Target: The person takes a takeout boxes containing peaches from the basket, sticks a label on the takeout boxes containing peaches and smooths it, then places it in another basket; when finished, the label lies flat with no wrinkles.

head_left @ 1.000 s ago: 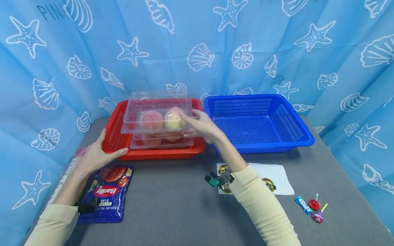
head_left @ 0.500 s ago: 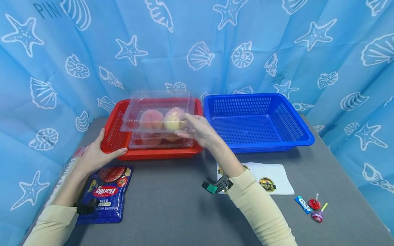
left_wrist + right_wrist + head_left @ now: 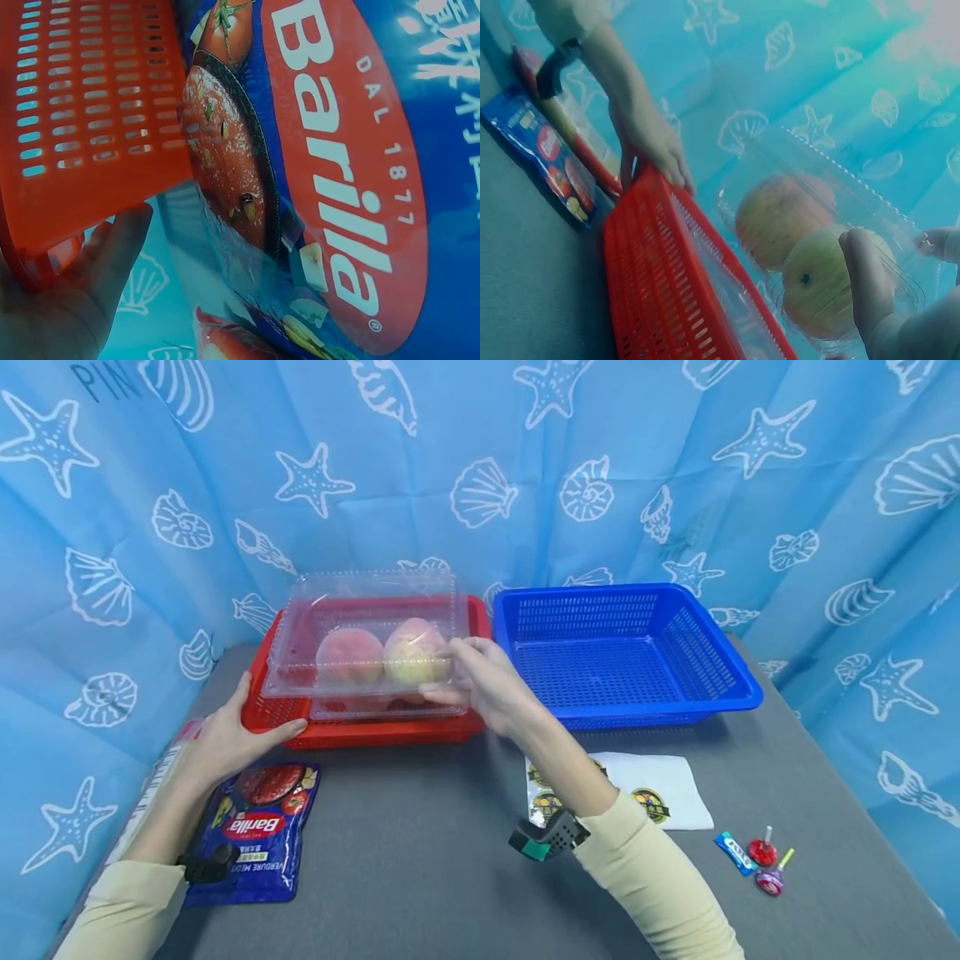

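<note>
My right hand (image 3: 491,681) pinches the right end of a clear plastic box (image 3: 292,677). Two red-and-yellow apples (image 3: 829,289) show through its walls. The box is tilted and held above the red basket (image 3: 375,739), where more clear plastic (image 3: 742,319) lies. My left hand (image 3: 236,735) grips the basket's front left corner, its thumb on the near rim. In the left wrist view, part of the left hand (image 3: 82,285) shows at the red rim. Below that hand lies a blue Barilla pouch (image 3: 258,835).
A blue basket (image 3: 600,677) stands right of the red one. Nearer me lie a white sheet with round labels (image 3: 675,785), a small blue sweet (image 3: 737,853), a red lollipop (image 3: 762,852) and a purple lollipop (image 3: 770,882). A long packet (image 3: 153,793) lies along the left edge.
The clear box with the apples has moved left and tilted, my right hand still on its right end. My left hand has stayed on the basket corner.
</note>
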Available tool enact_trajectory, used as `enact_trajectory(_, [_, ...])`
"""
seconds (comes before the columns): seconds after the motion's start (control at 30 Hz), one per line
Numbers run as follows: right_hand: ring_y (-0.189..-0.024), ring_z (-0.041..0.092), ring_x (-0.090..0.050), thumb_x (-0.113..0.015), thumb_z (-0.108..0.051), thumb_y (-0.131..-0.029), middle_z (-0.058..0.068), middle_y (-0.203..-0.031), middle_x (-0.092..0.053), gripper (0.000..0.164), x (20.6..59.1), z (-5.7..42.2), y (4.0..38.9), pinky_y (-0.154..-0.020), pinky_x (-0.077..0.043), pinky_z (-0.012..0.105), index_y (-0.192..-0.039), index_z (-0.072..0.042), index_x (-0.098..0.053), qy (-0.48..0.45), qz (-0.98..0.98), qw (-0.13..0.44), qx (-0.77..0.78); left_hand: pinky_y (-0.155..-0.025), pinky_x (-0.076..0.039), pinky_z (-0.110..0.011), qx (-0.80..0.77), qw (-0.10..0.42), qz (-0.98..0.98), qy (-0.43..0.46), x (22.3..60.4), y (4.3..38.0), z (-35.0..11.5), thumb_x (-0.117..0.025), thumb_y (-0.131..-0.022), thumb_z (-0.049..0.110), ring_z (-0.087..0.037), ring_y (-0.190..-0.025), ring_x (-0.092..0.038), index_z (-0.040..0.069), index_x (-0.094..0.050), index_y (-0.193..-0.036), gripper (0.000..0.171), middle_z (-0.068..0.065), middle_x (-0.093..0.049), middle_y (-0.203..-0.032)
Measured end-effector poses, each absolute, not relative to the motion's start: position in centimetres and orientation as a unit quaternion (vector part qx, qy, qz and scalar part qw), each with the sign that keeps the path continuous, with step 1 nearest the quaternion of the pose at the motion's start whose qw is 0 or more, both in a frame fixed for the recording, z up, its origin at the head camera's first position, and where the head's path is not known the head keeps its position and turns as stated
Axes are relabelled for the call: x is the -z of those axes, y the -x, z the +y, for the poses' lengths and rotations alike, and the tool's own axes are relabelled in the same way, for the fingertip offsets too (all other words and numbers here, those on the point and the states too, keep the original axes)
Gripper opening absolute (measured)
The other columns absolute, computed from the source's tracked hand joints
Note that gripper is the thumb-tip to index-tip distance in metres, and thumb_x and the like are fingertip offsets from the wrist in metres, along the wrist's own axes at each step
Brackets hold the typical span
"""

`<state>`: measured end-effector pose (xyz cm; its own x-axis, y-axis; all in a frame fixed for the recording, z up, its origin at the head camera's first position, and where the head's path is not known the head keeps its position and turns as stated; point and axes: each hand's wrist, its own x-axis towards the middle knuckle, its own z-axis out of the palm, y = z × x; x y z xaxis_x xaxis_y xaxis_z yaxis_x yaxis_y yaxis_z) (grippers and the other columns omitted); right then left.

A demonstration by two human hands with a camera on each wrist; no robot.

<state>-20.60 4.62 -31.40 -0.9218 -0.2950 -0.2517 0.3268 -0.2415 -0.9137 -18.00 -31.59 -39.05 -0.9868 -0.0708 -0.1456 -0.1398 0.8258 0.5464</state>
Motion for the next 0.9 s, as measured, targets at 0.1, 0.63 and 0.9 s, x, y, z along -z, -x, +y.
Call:
enact_trajectory(0.1, [-0.094, 0.025, -0.072, -0.050, -0.013, -0.101, 0.013, -0.132, -0.046, 0.040, 31.0, 5.4, 19.2, -0.078, -0.064, 0.032, -0.137, -0.003, -0.038, -0.019, 0.583, 0.203, 0.787, -0.102, -0.041, -0.077, -0.289, 0.057, 0.954, 0.052, 39.1, 17.9, -31.6, -0.065, -0.084, 0.074, -0.062, -0.139, -0.033, 0.015, 0.020, -0.161, 0.129, -0.037, -0.021, -0.162])
enact_trajectory(0.63, [-0.103, 0.022, -0.070, -0.053, -0.011, -0.097, 0.013, -0.128, -0.049, 0.031, 32.6, 11.3, 10.1, -0.092, -0.061, 0.045, -0.122, -0.008, -0.034, -0.001, 0.569, 0.240, 0.786, -0.087, -0.057, -0.063, -0.303, 0.005, 0.953, 0.019, 39.7, 17.7, -31.6, -0.070, -0.088, 0.060, -0.051, -0.117, -0.055, 0.009, 0.010, -0.163, 0.121, -0.036, -0.047, -0.142])
enact_trajectory(0.9, [-0.111, 0.025, -0.071, -0.055, -0.014, -0.098, 0.016, -0.133, -0.057, 0.060, 34.5, 13.7, 5.8, -0.094, -0.059, 0.051, -0.146, -0.003, -0.020, 0.031, 0.570, 0.262, 0.778, -0.086, -0.057, -0.064, -0.309, 0.000, 0.951, 0.022, 40.0, 17.9, -31.6, -0.071, -0.087, 0.060, -0.051, -0.117, -0.055, 0.009, 0.011, -0.163, 0.123, -0.036, -0.048, -0.142])
